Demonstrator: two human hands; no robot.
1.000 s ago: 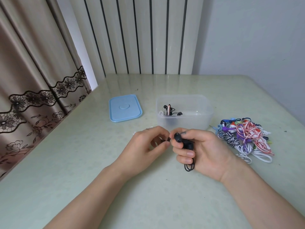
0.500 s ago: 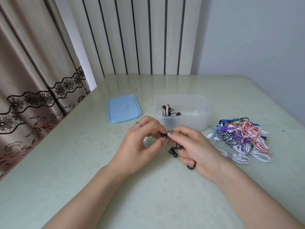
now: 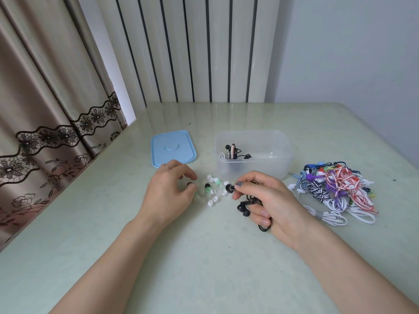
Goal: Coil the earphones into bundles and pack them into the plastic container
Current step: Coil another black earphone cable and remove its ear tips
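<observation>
**Black earphones in the right hand, ear tips all over the table**

So the black earphones [image 3: 248,205] are bunched up in the right hand [image 3: 272,200], low over the table [image 3: 204,257] and just in front of the plastic container [image 3: 254,152]. Thumb and forefinger pinch one earbud [image 3: 230,188] with its round face pointing left toward the other hand. The other fingers are curled round the cable, the second bud hangs under them, and a small loop of cord pokes out at the near side of the fist. The bundle's long axis runs roughly from that pinched bud back toward the person.

Right between the hands there's a scatter of loose ear tips [image 3: 214,191], white, green and one black, lying on the table directly in front of the container. The left hand [image 3: 172,191] is down over the left end of that scatter, fingers bent, with a small dark tip [image 3: 189,184] at the fingertips. Can't tell if it's actually gripping it or just touching it.

The container is open and upright, with one coiled set [image 3: 233,152] sitting in its left end. The blue lid [image 3: 173,148] lies flat to its left, apart from it. Off to the right, near the container, is the tangled pile of earphones [image 3: 333,191], white, striped, purple and red. Curtain [image 3: 45,98] runs along the left edge of the table.
</observation>
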